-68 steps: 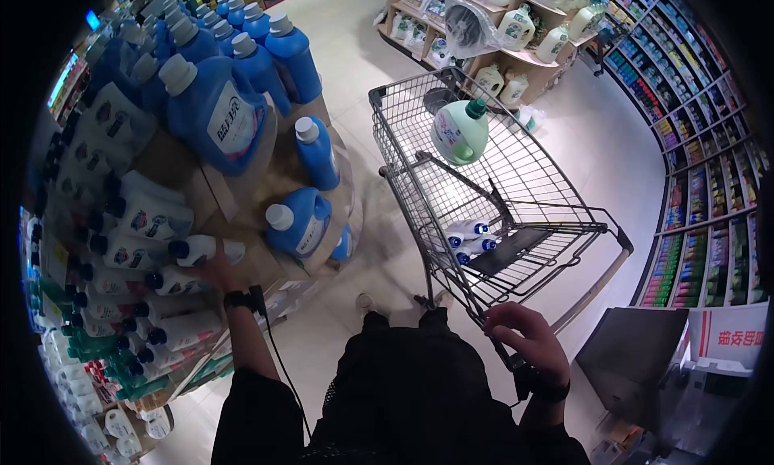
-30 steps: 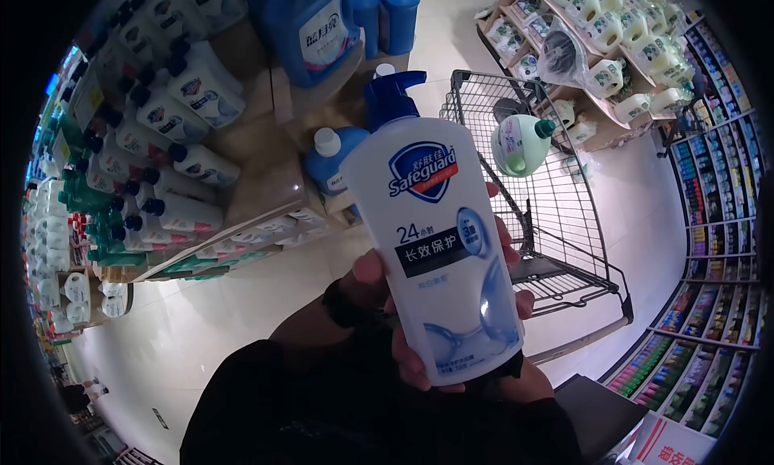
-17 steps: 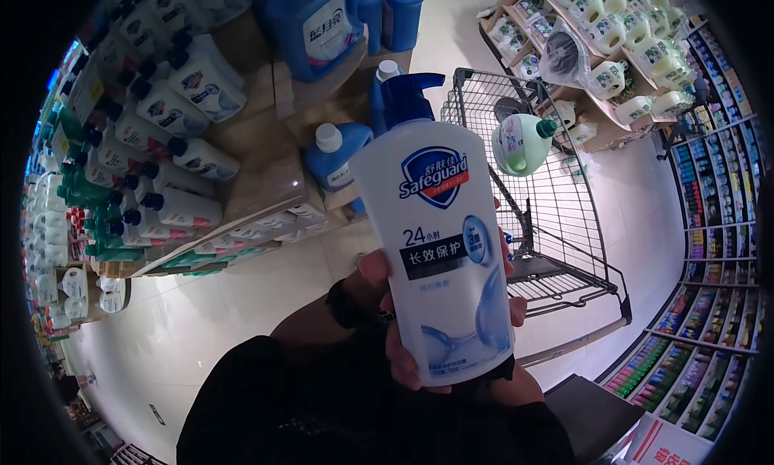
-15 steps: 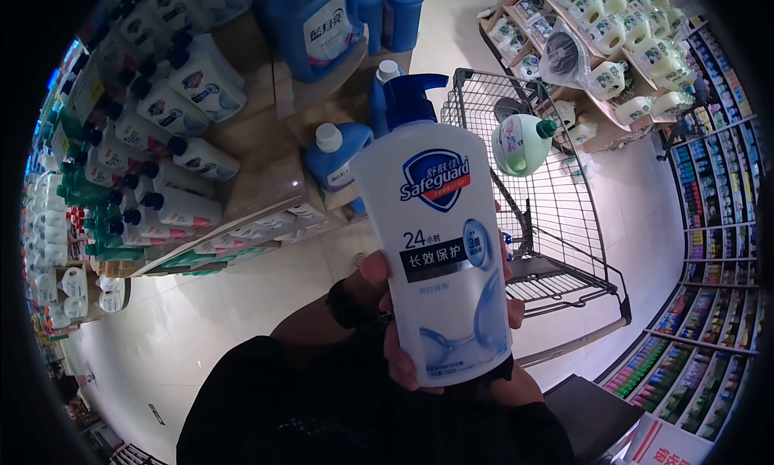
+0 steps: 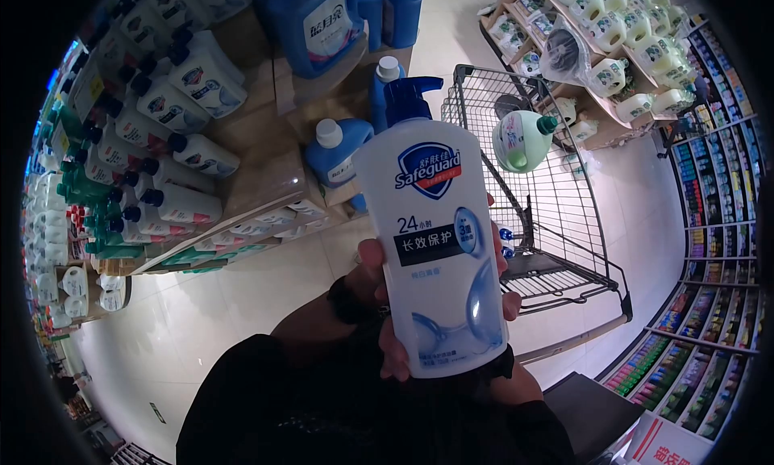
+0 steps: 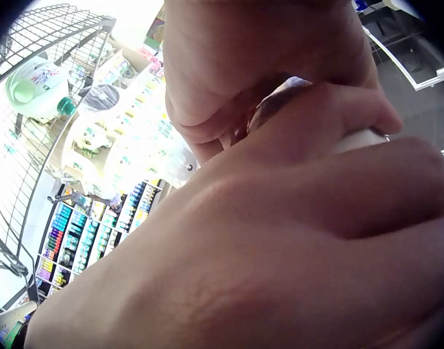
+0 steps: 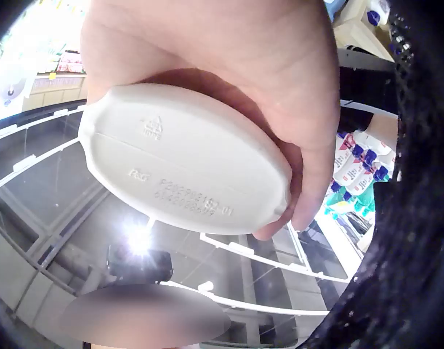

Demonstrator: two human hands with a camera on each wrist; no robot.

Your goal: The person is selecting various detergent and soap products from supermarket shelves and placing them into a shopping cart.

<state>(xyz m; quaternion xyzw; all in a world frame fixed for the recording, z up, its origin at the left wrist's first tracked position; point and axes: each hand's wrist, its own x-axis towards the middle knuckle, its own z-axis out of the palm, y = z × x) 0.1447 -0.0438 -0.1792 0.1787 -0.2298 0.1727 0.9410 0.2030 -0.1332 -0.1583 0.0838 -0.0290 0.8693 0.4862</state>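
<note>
A white Safeguard body wash bottle (image 5: 435,255) with a dark blue pump head (image 5: 411,100) stands nearly upright in front of my body, its label toward the head camera. My left hand (image 5: 371,265) grips its side, thumb on the left edge and fingertips showing at the right. Lower down, my right hand (image 5: 393,348) holds it from behind, fingers curled round its edges. The right wrist view shows the bottle's oval base (image 7: 189,160) against the right palm. In the left wrist view, the back of my left hand (image 6: 258,225) covers most of the bottle.
A shopping cart (image 5: 564,231) behind the bottle carries a green jug (image 5: 520,142) and small blue-capped bottles (image 5: 505,241). At left, a display shelf (image 5: 266,175) bears white and blue bottles. Another stand (image 5: 556,102) with pale jugs and a curved product shelf (image 5: 709,223) are at right.
My left hand has left the bottles on the shelf and my right hand the cart handle. Both now hold the body wash bottle before me. Over the last half second it has shifted slightly.
</note>
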